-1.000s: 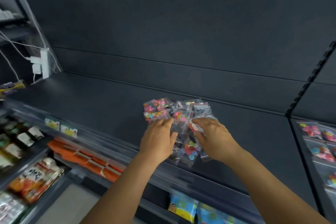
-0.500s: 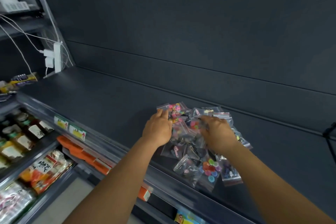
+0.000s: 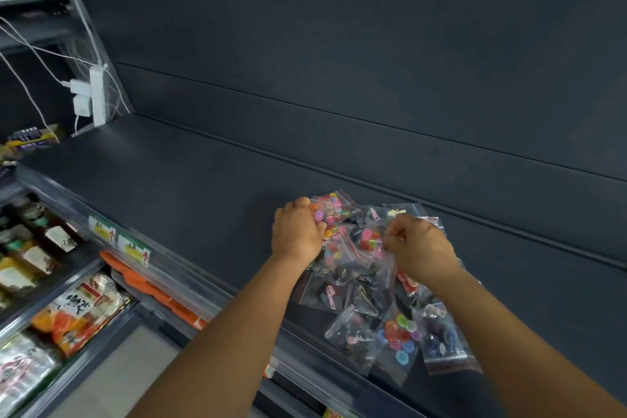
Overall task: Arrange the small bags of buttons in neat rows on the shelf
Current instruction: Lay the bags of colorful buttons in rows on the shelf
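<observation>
Both the left hand (image 3: 298,235) and right hand (image 3: 418,248) grip bags in the heaped pile (image 3: 364,285); below the right hand, slippery bags (image 3: 444,339) near the shelf (image 3: 190,193) lip could slide off.

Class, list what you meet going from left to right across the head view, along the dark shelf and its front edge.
White power strip → yellow price labels → left hand → pile of button bags → right hand → purple button bag.
</observation>
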{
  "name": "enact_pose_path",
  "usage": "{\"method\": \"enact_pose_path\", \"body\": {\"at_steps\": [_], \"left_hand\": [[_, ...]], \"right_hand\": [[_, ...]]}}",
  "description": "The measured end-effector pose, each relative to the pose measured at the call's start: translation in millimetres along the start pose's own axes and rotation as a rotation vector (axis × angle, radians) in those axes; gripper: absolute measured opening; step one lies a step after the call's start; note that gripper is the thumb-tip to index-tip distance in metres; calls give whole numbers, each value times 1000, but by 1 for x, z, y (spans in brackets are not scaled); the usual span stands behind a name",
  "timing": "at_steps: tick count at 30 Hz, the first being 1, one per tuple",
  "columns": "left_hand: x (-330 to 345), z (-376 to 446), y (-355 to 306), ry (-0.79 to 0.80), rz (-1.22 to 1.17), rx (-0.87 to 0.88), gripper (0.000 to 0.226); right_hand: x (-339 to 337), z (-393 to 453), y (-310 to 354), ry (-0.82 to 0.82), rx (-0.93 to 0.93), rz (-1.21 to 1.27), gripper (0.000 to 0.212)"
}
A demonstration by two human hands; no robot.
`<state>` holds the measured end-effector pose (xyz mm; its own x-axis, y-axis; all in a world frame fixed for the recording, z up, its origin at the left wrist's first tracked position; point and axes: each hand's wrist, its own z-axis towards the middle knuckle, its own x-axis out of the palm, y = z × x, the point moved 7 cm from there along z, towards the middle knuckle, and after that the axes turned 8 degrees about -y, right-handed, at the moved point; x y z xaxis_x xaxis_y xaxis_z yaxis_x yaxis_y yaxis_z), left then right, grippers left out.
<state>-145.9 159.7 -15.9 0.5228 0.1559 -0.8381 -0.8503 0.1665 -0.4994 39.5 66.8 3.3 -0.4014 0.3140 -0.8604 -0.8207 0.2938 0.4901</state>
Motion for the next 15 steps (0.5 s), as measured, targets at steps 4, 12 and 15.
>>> {"method": "enact_pose_path", "body": {"at_steps": [4, 12, 15], "left_hand": [[6, 5, 3, 48, -115, -152, 38], [-28, -3, -29, -72, -485, -4, 12], [-29, -18, -56, 51, -629, 27, 14]], "right_hand": [[-4, 2, -2, -36, 2, 40, 9], [-28, -5, 2, -194, -11, 373, 17], [-42, -10, -2, -227, 19, 526, 21]]}}
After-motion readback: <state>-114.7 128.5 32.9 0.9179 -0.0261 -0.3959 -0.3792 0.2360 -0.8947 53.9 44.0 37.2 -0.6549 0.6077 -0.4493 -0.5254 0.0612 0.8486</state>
